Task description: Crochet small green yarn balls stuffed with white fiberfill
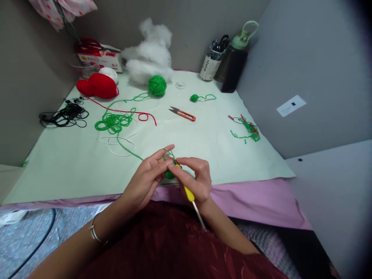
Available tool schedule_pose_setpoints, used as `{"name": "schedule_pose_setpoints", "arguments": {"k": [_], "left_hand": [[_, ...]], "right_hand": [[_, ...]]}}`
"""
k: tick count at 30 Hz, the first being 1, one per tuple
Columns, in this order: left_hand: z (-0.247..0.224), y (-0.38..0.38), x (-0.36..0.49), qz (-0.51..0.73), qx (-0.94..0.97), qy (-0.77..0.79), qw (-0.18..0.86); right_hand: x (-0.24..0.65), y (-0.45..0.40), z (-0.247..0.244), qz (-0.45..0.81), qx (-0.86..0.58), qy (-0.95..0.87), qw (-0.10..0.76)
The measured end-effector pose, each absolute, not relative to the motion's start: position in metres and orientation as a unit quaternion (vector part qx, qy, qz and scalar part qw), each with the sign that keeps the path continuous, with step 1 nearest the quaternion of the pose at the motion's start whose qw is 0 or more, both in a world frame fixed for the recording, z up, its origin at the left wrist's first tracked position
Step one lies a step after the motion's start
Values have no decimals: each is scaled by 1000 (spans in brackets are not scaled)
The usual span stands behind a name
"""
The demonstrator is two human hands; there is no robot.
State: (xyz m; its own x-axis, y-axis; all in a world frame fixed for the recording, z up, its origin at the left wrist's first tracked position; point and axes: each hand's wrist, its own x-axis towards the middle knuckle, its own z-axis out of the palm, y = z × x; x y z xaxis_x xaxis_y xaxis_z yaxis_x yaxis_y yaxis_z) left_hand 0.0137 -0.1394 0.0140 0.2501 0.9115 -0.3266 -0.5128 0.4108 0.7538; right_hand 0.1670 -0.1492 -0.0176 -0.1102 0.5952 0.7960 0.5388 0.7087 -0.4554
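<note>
My left hand holds a small green crocheted piece near the table's front edge, with green yarn looped over its raised index finger. In my right hand is a crochet hook with a yellow handle, its tip at the green piece between both hands. From my left hand the working yarn runs back to a loose green tangle and on towards a green yarn ball. Orange-handled thread snips lie beyond my hands. The fingers partly hide the green piece.
Red yarn, black yarn and white stuffing sit at the left and back. A small green piece and yarn scraps lie right. A pen cup, bottle and phone stand at the back right.
</note>
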Motion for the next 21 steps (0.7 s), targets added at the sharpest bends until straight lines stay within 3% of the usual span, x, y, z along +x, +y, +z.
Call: {"name": "schedule_pose_setpoints", "arguments": {"k": [8,12,18,21], "left_hand": [[17,-131,5,442,235,342,796],[19,-130,4,434,263,328,797],[16,-133,8,458,318,362,747],[13,-135,14,503,339,397,689]], "right_hand": [[177,-138,-9,330,-365,-591,640],[183,-135,-6,448,-367,-512,635],[183,-129,-2,549,-357,-436,618],[175,-134,-4,456,-384,-531,602]]}}
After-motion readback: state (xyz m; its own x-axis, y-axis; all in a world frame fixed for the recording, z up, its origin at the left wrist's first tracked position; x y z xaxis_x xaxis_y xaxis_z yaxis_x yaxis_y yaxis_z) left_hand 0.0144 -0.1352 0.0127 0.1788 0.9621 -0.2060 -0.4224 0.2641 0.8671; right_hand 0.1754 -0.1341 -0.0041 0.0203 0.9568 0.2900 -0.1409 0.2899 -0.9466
